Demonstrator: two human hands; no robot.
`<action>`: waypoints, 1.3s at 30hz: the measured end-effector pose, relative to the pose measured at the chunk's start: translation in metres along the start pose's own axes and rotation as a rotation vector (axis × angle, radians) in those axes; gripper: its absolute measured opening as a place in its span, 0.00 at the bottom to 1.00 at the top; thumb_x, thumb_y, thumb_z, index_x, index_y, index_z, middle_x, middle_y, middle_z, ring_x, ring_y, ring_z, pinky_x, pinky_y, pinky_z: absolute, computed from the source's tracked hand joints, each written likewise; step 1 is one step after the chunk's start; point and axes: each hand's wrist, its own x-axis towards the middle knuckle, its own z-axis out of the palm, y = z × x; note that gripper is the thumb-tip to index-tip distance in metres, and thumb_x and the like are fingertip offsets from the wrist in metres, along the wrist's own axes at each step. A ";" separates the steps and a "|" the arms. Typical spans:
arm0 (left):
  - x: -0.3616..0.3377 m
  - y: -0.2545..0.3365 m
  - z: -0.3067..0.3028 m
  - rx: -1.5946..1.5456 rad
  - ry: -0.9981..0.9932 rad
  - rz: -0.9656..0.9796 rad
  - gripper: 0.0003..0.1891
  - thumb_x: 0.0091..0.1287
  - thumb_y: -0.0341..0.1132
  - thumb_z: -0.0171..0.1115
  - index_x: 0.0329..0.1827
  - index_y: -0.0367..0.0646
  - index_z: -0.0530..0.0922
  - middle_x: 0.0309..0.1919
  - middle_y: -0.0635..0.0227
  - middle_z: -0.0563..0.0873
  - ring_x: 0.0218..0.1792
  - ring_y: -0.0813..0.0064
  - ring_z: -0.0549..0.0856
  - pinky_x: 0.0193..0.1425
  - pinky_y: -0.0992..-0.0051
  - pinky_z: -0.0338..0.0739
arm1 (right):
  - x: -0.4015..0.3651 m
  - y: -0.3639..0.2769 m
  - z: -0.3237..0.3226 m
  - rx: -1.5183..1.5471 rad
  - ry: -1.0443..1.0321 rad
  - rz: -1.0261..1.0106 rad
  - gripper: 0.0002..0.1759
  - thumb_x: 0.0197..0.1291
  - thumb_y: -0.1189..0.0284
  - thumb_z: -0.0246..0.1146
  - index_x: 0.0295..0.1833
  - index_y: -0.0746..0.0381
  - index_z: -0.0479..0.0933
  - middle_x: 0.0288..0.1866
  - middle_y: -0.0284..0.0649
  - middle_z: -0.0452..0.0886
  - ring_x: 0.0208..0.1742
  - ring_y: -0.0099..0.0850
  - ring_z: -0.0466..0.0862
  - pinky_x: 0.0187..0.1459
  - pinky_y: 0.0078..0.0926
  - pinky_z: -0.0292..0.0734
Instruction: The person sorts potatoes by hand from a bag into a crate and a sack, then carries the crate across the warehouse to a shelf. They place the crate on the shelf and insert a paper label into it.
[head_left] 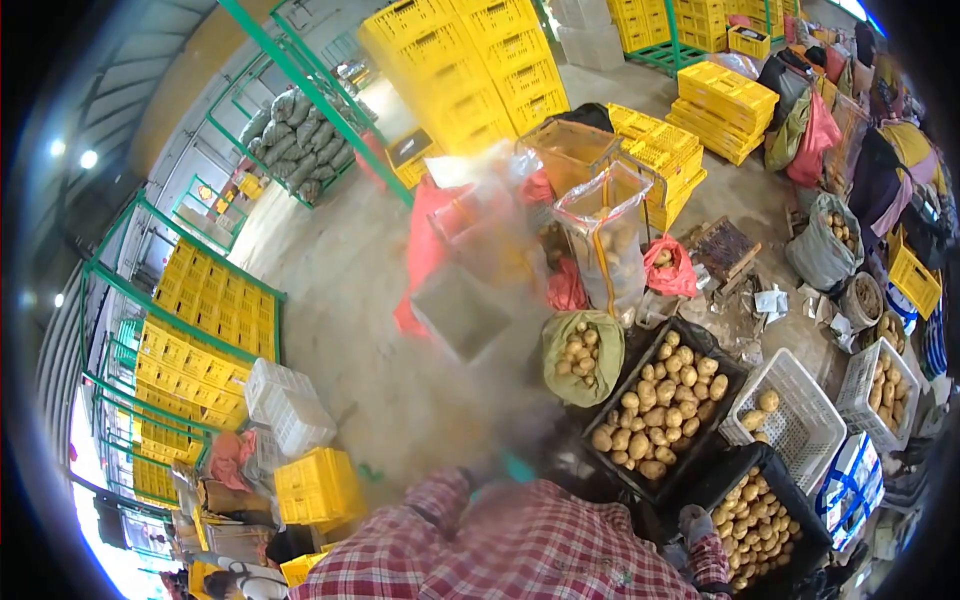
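My right hand point(695, 522), in a greyish glove, is at the left edge of a black-lined crate point(805, 500) of small potatoes point(752, 530). Its fingers are too small and unclear to read. Of my left arm only the red plaid sleeve point(440, 492) shows, bent in front of my body; the hand itself is hidden. Just ahead of me stands another black-lined crate point(738, 362) heaped with larger potatoes point(665, 400). Beside it is an olive sack point(560, 375), its mouth rolled down around more potatoes.
A white basket point(815, 415) holding a few potatoes stands to the right, near a blue-and-white bag point(850, 490). Ahead are a clear bag point(620, 255) in a frame and a red bag point(670, 270). Yellow crates point(210, 300) fill green racks at left. Haze blurs the middle.
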 end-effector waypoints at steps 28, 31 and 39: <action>0.197 -0.053 0.077 -1.094 -0.804 -0.226 0.18 0.74 0.34 0.48 0.63 0.37 0.73 0.56 0.58 0.82 0.54 0.67 0.82 0.56 0.71 0.77 | 0.161 0.144 0.229 -1.739 0.347 -0.074 0.43 0.48 0.61 0.70 0.71 0.54 0.64 0.69 0.46 0.66 0.71 0.48 0.64 0.70 0.44 0.62; 0.189 -0.059 0.100 -1.176 -0.737 -0.426 0.19 0.74 0.35 0.47 0.63 0.36 0.72 0.56 0.58 0.82 0.53 0.67 0.82 0.57 0.70 0.77 | 0.170 0.179 0.209 -1.380 0.684 -0.374 0.35 0.50 0.66 0.69 0.65 0.57 0.68 0.64 0.50 0.70 0.65 0.50 0.69 0.65 0.46 0.66; 0.223 0.064 0.091 -1.006 -0.529 -0.288 0.17 0.74 0.38 0.47 0.56 0.36 0.77 0.43 0.64 0.83 0.40 0.76 0.82 0.44 0.80 0.78 | 0.132 0.243 0.130 -0.475 0.638 -0.171 0.26 0.60 0.65 0.67 0.60 0.69 0.71 0.47 0.46 0.82 0.48 0.35 0.81 0.53 0.29 0.76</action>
